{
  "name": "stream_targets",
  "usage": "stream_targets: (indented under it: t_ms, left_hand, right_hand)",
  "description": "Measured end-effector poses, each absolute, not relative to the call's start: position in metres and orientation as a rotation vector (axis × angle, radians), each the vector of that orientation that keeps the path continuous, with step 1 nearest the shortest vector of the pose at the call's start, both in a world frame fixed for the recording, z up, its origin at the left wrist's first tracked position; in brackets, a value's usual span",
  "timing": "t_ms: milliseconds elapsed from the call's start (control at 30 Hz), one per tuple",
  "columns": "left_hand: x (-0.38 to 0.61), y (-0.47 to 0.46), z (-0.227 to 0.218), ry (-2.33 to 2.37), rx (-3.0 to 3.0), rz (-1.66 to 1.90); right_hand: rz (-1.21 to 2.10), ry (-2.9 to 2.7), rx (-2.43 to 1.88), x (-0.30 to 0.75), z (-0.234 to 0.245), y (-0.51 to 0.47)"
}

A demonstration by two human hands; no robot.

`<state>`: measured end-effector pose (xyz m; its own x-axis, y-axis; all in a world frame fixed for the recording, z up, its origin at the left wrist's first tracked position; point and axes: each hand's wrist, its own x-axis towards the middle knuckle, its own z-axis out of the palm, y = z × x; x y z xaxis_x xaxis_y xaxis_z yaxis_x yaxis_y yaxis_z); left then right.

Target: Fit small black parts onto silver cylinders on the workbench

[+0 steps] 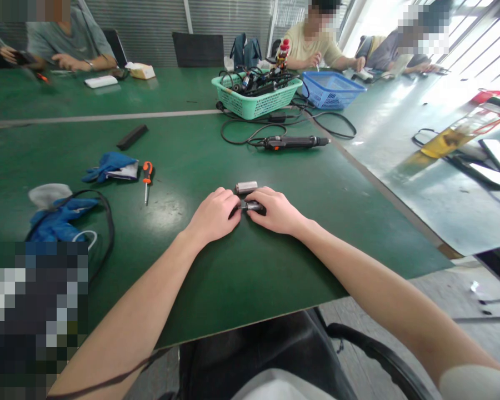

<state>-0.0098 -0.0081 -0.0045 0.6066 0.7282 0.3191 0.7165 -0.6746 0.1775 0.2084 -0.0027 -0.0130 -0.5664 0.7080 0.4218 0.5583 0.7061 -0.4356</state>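
Bare forearms [129, 316] stretching across the green worktop [216, 289], left grip [212, 216] and right grip [275, 211] clenching a dark metal cylinder [252, 206] lying crosswise between them, long axis side to side, right grip covering more, silver cylinder [246, 187] sitting just beyond.

Your left hand [214, 215] and right hand [275, 210] rest on the table [275, 266], on either side of a small metal piece [252, 207]. Just behind them lies a short metal tube [246, 187]. To your left lies a screwdriver [147, 179], with a glove [110, 166] just beyond it. Further left, another glove [60, 219] lies beside a cable loop [106, 233]. Ahead and to your right lies a power screwdriver [295, 142]. Behind it, two baskets stand side by side, the left basket [256, 94] holding tangled cables [254, 83] and the right basket [331, 90] just beside it.
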Motion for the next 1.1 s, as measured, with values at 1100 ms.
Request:
stream_targets:
  t_ms: [1100]
  left_hand:
    - [-0.017,-0.009,-0.003,1.305,2.779,0.576]
  right_hand:
    - [-0.102,-2.451,-1.582,0.471,-0.014,0.057]
